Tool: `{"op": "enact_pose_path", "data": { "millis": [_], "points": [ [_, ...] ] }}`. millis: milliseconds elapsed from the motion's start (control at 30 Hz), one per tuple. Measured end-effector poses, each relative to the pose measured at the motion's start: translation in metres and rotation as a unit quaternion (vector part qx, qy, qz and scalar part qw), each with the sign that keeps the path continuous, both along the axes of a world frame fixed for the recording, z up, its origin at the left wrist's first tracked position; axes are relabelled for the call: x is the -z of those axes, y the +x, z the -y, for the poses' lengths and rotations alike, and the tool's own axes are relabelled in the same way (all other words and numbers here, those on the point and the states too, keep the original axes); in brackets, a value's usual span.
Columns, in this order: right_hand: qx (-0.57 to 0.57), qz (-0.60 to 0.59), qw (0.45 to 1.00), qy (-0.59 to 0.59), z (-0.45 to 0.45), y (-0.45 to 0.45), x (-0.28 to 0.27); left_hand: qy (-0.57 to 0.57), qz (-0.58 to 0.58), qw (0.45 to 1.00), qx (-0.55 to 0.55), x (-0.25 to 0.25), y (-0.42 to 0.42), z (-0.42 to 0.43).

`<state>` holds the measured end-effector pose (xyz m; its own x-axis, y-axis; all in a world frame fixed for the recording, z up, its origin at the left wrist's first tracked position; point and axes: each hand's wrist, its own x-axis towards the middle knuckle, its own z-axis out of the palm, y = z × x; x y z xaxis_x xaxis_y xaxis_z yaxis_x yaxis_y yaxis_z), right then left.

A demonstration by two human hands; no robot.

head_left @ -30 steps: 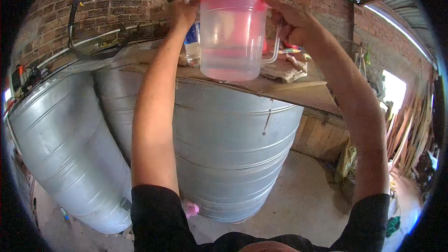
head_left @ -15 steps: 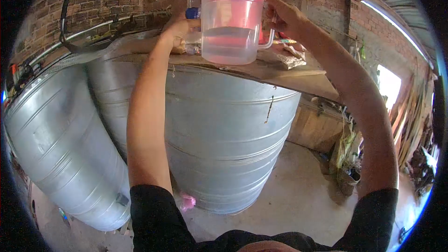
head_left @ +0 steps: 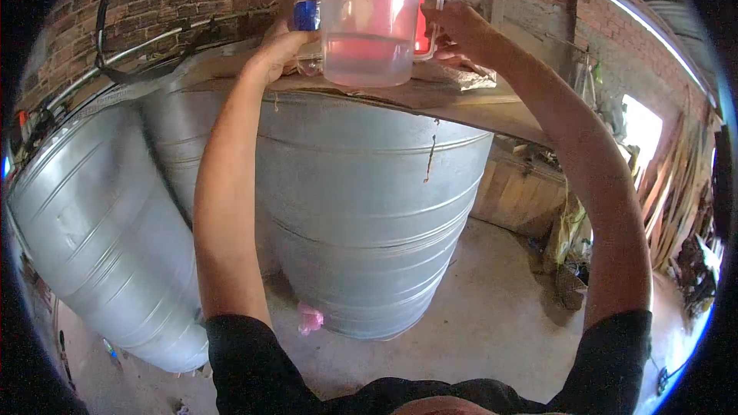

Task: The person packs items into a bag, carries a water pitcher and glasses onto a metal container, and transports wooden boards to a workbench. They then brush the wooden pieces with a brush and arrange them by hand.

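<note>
A clear plastic pitcher (head_left: 367,58) with a red rim and some clear liquid inside is upright over the wooden board; whether it rests there is hard to tell. My right hand (head_left: 460,31) has its fingers closed at the pitcher's handle, on the right side. Just left of the pitcher is a clear bottle (head_left: 307,14) with a blue label and white cap. The fingers of my left hand (head_left: 283,50) wrap round the bottle below the label. A red object (head_left: 420,34) shows behind the pitcher's handle.
The wooden board (head_left: 492,104) lies over a large ribbed metal tank (head_left: 369,184). Another metal tank (head_left: 100,230) leans at the left. Crumpled paper (head_left: 475,79) lies beside my right hand. Pink material (head_left: 310,319) is at the tank's foot. Long wood strips (head_left: 676,192) stand at the right.
The pitcher sits a little further left and higher in view, its handle now turned more into sight. My left hand has moved slightly left, and more of the bottle shows.
</note>
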<state>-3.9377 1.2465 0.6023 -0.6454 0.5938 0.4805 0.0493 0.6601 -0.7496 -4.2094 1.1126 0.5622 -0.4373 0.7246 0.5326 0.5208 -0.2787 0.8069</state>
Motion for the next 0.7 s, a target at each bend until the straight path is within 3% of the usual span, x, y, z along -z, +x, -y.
{"op": "enact_pose_path", "data": {
  "millis": [100,233,367,433,467,500,567,600,633,667,700],
  "points": [
    [0.001,0.016,0.999,0.036,-0.008,0.003,0.002,0.031,-0.007,0.996,-0.078,0.006,0.006,0.003],
    [0.047,0.043,0.995,0.074,-0.002,0.011,-0.003,0.007,-0.024,0.995,-0.095,0.005,0.007,0.017],
    [-0.007,0.049,0.995,0.086,-0.01,0.025,-0.005,0.125,-0.08,0.968,-0.204,0.019,0.018,0.041],
    [0.03,-0.012,0.982,0.186,-0.002,0.033,-0.002,0.228,-0.111,0.926,-0.281,0.031,0.031,0.056],
    [0.036,-0.007,0.984,0.175,-0.005,0.035,-0.005,0.273,-0.135,0.899,-0.314,0.041,0.042,0.063],
    [0.017,-0.007,0.985,0.174,-0.002,0.044,-0.004,0.31,-0.149,0.889,-0.303,0.053,0.069,0.076],
    [0.016,-0.062,0.947,0.315,0.008,0.069,-0.004,0.355,-0.186,0.872,-0.281,0.083,0.114,0.084],
    [-0.314,-0.117,0.919,0.209,-0.034,0.09,-0.012,0.364,-0.224,0.864,-0.265,0.102,0.145,0.088],
    [-0.006,-0.096,0.861,0.499,-0.016,0.116,-0.006,0.349,-0.191,0.895,-0.203,0.123,0.181,0.092],
    [-0.163,-0.202,0.875,0.408,0.023,0.125,0.006,0.269,-0.246,0.908,-0.208,0.145,0.214,0.1],
    [-0.057,-0.247,0.899,0.357,0.028,0.144,0.015,0.22,-0.2,0.945,-0.135,0.178,0.236,0.091]
  ]
}}
